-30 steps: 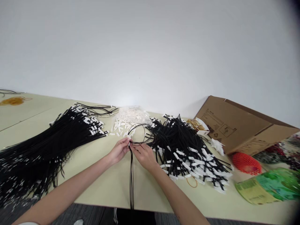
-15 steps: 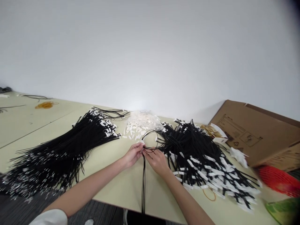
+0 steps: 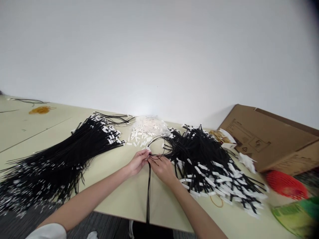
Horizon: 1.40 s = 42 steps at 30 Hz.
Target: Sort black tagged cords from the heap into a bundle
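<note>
At the middle of the table my left hand (image 3: 138, 161) and my right hand (image 3: 161, 168) meet, fingertips close together. Between them is a small white connector (image 3: 148, 150), pinched by my left fingers. Thin black cables (image 3: 149, 192) run from it, hanging straight down past the table edge and curving in a loop up to the right. The right fingers are closed on these cables just beside the connector. Exactly how the fingertips grip is too small to see. Behind the hands lies a clear bag (image 3: 151, 123) with loose white connectors (image 3: 141, 135) spilling out.
A large bundle of black cables (image 3: 67, 156) spreads to the left. Another pile of cables (image 3: 201, 149) with white ends lies right. Beyond stand a cardboard box (image 3: 269, 136), a small box of rubber bands (image 3: 225, 136), red netting (image 3: 286, 184). More rubber bands (image 3: 41, 110) lie far left.
The whole view has shifted slightly, so everything appears a little further left. Both hands stay together at the white connector, with hardly any change in their hold.
</note>
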{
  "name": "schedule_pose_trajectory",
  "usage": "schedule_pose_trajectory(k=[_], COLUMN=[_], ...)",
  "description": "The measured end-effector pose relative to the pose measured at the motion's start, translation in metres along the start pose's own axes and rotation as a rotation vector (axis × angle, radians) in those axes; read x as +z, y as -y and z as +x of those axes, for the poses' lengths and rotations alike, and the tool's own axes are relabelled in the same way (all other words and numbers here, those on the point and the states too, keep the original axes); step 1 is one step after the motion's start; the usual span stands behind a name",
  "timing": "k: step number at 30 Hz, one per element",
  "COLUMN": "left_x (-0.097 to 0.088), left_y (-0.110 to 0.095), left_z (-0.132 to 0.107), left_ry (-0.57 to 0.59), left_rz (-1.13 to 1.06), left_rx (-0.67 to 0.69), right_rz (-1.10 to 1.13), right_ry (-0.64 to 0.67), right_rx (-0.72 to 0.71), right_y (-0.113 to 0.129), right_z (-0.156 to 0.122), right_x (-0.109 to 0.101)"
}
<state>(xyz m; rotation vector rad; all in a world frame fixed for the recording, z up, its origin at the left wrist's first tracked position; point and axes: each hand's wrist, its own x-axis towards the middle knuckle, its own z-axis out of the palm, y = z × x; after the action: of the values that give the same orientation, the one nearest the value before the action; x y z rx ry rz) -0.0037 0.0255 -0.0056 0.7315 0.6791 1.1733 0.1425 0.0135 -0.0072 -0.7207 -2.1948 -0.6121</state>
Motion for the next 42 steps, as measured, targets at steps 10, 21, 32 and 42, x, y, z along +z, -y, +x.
schedule_pose_trajectory(k=[10, 21, 32, 42], left_x=[-0.003, -0.004, -0.001, 0.002], left_y=[-0.004, -0.004, -0.006, 0.002], left_z=[0.003, 0.004, 0.005, 0.003], left_ry=[0.029, 0.028, -0.123, -0.003], left_rz=[0.031, 0.033, 0.11, 0.498], left_rx=[0.006, -0.012, 0.085, 0.158], right_rz=[0.143, 0.231, 1.103, 0.471], right_ry=[-0.067, -0.066, -0.463, -0.326], right_rx=[0.147, 0.133, 0.85, 0.58], right_y=[0.0, 0.004, -0.004, -0.029], right_z=[0.0, 0.001, 0.013, 0.011], right_x=[-0.004, -0.013, -0.068, -0.086])
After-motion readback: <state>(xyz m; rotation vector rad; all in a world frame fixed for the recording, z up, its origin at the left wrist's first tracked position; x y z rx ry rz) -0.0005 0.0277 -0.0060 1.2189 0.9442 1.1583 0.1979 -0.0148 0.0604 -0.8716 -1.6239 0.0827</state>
